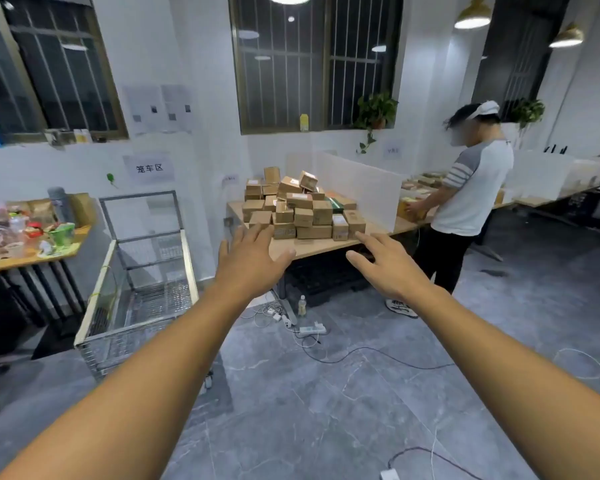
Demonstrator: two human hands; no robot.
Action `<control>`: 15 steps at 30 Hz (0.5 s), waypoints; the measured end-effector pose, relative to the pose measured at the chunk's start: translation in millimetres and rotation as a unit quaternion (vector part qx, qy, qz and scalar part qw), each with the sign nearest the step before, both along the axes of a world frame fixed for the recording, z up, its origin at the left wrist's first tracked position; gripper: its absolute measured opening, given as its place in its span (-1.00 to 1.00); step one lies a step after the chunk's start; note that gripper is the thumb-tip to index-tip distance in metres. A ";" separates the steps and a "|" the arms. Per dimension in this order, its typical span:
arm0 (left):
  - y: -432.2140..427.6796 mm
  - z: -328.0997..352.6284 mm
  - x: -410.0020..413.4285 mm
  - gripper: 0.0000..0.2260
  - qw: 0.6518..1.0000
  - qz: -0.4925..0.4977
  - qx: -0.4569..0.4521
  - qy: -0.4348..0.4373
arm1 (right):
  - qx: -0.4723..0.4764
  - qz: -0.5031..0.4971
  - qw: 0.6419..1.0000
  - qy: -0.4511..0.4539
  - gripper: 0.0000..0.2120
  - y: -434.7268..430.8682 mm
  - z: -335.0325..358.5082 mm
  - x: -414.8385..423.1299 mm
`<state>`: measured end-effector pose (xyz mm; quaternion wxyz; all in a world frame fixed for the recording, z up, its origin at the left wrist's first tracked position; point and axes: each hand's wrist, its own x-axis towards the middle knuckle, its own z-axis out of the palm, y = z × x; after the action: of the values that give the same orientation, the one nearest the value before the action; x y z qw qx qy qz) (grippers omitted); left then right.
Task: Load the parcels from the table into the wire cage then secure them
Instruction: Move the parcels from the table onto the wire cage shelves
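Held left hand (248,259) and right hand (390,266) out, fingers spread, empty, toward parcels (302,209) heaped at mixed angles on counter (312,245), wire cage (189,268) just left, person (468,202) standing at right.

Both bare arms are stretched forward from the lower corners of the view. The left forearm (153,358) is angled toward 1 o'clock and the right forearm (482,341) toward 11 o'clock, so that they converge. The left hand (253,261) is held palm down, its fingers (260,233) straight and slightly spread toward 12 o'clock, the thumb set out toward 2 o'clock. The right hand (390,268) is likewise held palm down, fingers relaxed and spread toward 10 o'clock. Both hands are seen empty.
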<state>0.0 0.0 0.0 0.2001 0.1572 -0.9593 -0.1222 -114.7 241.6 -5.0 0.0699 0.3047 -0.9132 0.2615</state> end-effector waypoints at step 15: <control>-195.1 -44.8 -171.3 -0.35 0.999 -0.043 0.001 -0.004 | -0.011 -0.036 0.998 -0.041 -0.37 -209.1 -36.5 -159.5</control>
<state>-171.3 -195.1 -44.8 0.1910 0.1168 -0.9658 -0.1307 -274.3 32.5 -41.6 0.0457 0.2599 -0.9226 0.2814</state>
